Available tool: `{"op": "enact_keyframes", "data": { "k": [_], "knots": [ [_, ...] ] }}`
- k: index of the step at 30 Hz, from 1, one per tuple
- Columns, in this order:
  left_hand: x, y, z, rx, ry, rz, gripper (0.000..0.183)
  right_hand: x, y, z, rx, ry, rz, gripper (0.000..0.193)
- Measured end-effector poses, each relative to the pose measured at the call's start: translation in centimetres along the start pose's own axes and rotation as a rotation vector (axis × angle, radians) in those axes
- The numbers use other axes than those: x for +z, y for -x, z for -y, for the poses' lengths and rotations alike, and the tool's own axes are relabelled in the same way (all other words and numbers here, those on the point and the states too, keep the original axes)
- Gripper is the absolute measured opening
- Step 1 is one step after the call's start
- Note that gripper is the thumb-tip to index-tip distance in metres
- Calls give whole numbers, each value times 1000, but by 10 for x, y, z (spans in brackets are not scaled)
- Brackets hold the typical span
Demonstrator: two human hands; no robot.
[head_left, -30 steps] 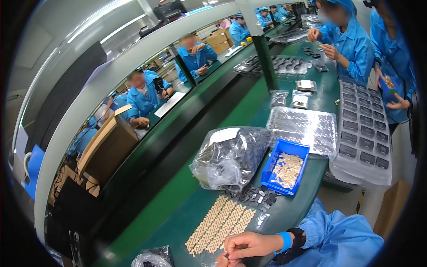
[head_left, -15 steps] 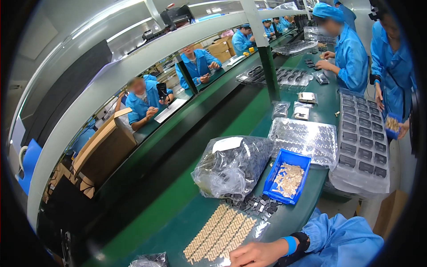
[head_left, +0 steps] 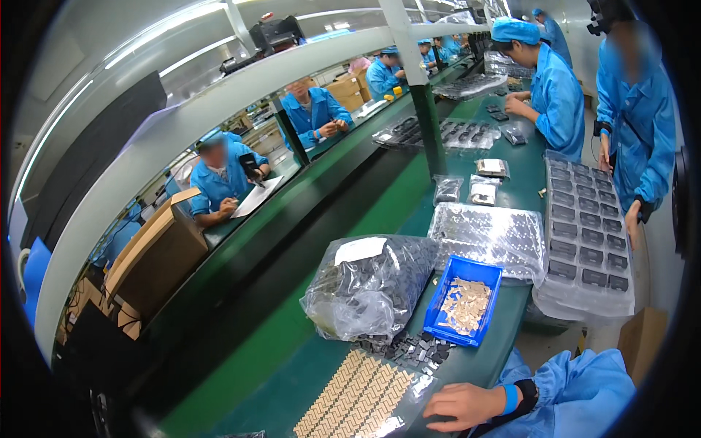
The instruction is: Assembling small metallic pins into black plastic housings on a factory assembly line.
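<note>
My right hand (head_left: 461, 405) rests at the right edge of a clear plastic sheet (head_left: 420, 387), palm down. Its fingers stretch to the left, and nothing shows in them. A blue band and a black strap circle that wrist. Tan, interlocking small pieces (head_left: 355, 398) cover the sheet in slanting rows. Just beyond it lie loose small black and grey parts (head_left: 422, 352). A blue bin (head_left: 488, 305) of loose tan pieces (head_left: 465, 305) stands past my hand. My left hand is out of view.
Behind the loose parts sits a large clear bag (head_left: 365, 288) of dark parts. A plastic-wrapped flat tray (head_left: 488, 237) and stacked trays of black parts (head_left: 584, 241) fill the right side. A green post (head_left: 427, 131) rises from the bench. Co-workers in blue stand and sit around.
My right hand has moved right, away from the tan pieces to the sheet's edge. The view has shifted slightly. A person at right no longer shows a blue bin in hand.
</note>
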State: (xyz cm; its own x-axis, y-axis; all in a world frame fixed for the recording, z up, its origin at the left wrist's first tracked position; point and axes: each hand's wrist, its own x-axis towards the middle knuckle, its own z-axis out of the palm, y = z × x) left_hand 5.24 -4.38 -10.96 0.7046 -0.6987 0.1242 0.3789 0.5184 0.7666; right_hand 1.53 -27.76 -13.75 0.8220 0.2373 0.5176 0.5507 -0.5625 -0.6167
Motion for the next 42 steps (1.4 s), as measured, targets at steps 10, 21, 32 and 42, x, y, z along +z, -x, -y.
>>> {"op": "enact_keyframes", "data": {
  "k": [10,21,32,42],
  "knots": [
    [4,8,11,-29,-308,-207,14,4,17,-10,112,-237,-113,13],
    [31,75,-92,1630,-1360,-781,22,7,-8,-7,197,-148,-129,9],
    [-13,117,-89,20,-2123,-1205,24,7,2,-1,-5,17,0,17],
    [-20,92,-51,76,-673,-848,77,1,-49,16,-141,320,258,17]
  ]
}}
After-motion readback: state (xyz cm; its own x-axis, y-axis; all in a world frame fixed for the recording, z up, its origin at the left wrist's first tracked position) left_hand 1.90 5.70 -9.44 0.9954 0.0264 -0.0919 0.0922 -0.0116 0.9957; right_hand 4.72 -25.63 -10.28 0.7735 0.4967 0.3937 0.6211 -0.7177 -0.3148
